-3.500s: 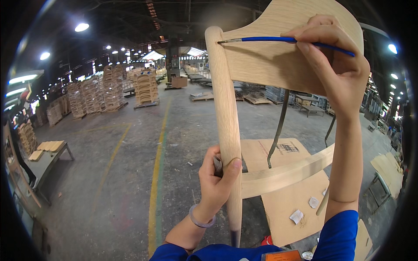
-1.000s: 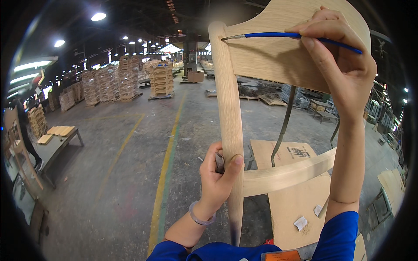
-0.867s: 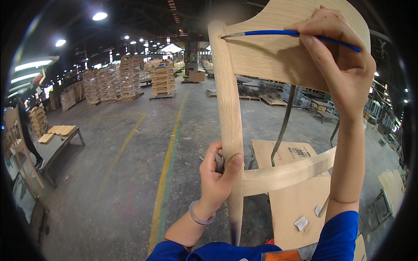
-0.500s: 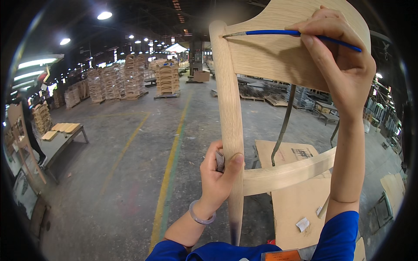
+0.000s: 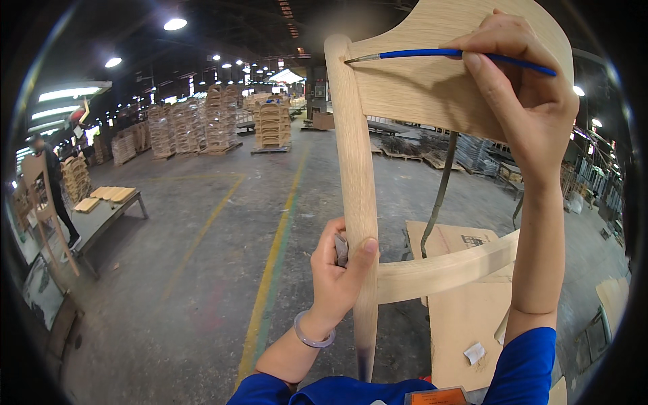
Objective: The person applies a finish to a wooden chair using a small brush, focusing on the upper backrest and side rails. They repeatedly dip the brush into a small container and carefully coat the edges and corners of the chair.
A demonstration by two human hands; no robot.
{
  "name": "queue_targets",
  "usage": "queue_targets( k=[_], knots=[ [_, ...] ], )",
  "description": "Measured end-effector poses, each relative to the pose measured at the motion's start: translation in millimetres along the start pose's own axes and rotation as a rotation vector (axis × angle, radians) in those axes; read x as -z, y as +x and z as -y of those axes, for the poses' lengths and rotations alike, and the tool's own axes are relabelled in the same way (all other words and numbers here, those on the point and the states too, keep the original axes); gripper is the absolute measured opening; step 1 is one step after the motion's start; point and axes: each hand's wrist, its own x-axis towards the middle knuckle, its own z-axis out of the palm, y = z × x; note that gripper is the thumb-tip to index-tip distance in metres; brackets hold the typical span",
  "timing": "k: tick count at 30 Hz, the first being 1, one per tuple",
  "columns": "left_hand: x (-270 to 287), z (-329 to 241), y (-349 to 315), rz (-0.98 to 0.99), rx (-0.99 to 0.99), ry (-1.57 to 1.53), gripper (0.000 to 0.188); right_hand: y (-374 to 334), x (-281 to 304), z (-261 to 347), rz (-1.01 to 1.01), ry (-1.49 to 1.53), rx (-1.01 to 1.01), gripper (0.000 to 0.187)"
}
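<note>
A pale wooden chair frame (image 5: 359, 175) stands upright close in front of me, with a broad curved back panel (image 5: 418, 91) joined to its post. My left hand (image 5: 343, 270) is closed round the post, thumb across the front; a small grey piece (image 5: 341, 250) shows between its fingers and the wood. High on the right, my right hand (image 5: 523, 88) pinches a thin blue paintbrush (image 5: 422, 52). The brush tip touches or nearly touches the seam where panel meets post. Lower down, a curved rail (image 5: 445, 270) runs rightward from the post.
Cardboard (image 5: 462, 331) with a crumpled white scrap (image 5: 474, 353) lies below the rail. A table with wooden pieces (image 5: 111, 194) stands left, near a person in dark clothes (image 5: 57, 192). Stacked chair parts (image 5: 272, 125) stand on pallets farther back. A dark metal rod (image 5: 442, 192) rises behind the chair.
The brush tip and right hand have shifted very slightly down and left. My left hand keeps its grip on the post. The background has swung a little to the right in view.
</note>
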Motion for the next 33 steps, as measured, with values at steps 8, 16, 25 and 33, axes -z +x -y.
queue_targets(
  k=[8,16,25,33],
  knots=[
    [0,-3,-1,-0.013,-0.015,0.016,0.032,1,-4,-4,-0.028,0.006,-0.002,0.011],
    [0,-6,-2,-0.031,-0.002,0.026,0.032,3,-6,-5,-0.021,0.024,0.032,0.011],
    [-1,-7,-1,-0.044,-0.003,0.042,0.031,4,-6,-6,-0.037,0.057,-0.033,0.01],
    [11,-13,8,-0.009,0.014,0.09,0.03,-10,-8,-2,-0.255,0.031,-0.144,0.013]
  ],
)
